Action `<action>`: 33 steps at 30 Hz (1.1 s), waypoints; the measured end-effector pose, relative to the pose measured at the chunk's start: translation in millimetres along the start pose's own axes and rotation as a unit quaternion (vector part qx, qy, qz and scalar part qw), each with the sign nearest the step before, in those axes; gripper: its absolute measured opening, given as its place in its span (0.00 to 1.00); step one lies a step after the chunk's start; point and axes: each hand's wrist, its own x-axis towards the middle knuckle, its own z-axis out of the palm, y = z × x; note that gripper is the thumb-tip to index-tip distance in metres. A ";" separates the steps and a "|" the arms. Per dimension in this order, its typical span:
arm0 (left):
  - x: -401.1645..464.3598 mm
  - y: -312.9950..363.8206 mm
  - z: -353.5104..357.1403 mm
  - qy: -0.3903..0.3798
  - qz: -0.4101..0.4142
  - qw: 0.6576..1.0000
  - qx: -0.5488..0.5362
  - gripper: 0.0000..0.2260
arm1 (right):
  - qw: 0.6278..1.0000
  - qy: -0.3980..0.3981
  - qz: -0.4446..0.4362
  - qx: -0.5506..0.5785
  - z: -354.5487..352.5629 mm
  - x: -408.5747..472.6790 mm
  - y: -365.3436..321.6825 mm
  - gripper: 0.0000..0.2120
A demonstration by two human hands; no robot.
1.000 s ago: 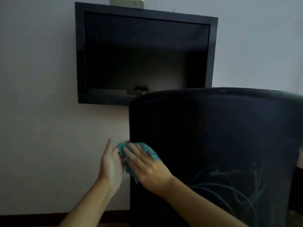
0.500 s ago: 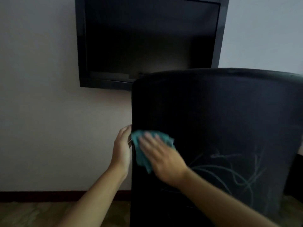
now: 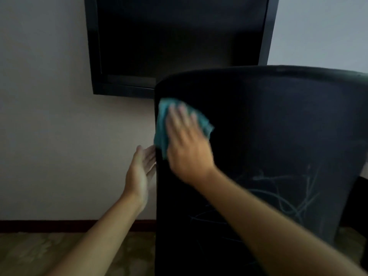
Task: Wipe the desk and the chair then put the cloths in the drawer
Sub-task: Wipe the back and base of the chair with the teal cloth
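Right hand (image 3: 187, 144) is flat on the teal cloth (image 3: 162, 124), fingers spread, pressing it against the back face of the chair (image 3: 278, 126) near its upper left corner; motion blur hides finger detail. Left hand (image 3: 142, 166) is open, palm against the chair's left edge, fingers going behind it, likely bracing rather than gripping. Step in hand looks like wiping the chair back. To do it well: keep the left hand steadying so the chair doesn't swivel, use overlapping strokes from the left edge toward the right, and press harder on the pale scribble marks (image 3: 288, 196) low on the right side, which look untouched. Cloth is small, crumpled, partly hidden under the palm. Chair back is black and smooth-looking, with a rounded top edge. Desk and drawer aren't in view.
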 end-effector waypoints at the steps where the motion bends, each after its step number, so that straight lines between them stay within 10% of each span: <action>1: -1.1 1.6 -1.5 0.003 -0.009 1.000 -0.006 0.18 | 0.998 -0.047 -0.041 0.000 12.0 -33.0 -16.0 0.29; 6: -8.4 5.5 0.8 -0.011 0.012 0.996 0.084 0.10 | 0.962 -0.174 -0.207 -0.034 23.7 -122.9 -25.4 0.26; 15: -26.2 -10.2 26.5 0.084 0.089 0.972 0.199 0.19 | 0.995 0.055 -0.032 -0.072 -55.1 27.8 82.5 0.23; 22: -51.4 -29.0 58.6 0.075 0.236 0.899 0.360 0.30 | 0.962 -0.189 -0.198 0.012 -32.6 -179.5 61.8 0.22; 33: -55.4 -49.5 85.3 -0.035 0.391 0.806 0.444 0.28 | 0.999 0.027 0.004 -0.030 -65.6 -73.2 131.1 0.24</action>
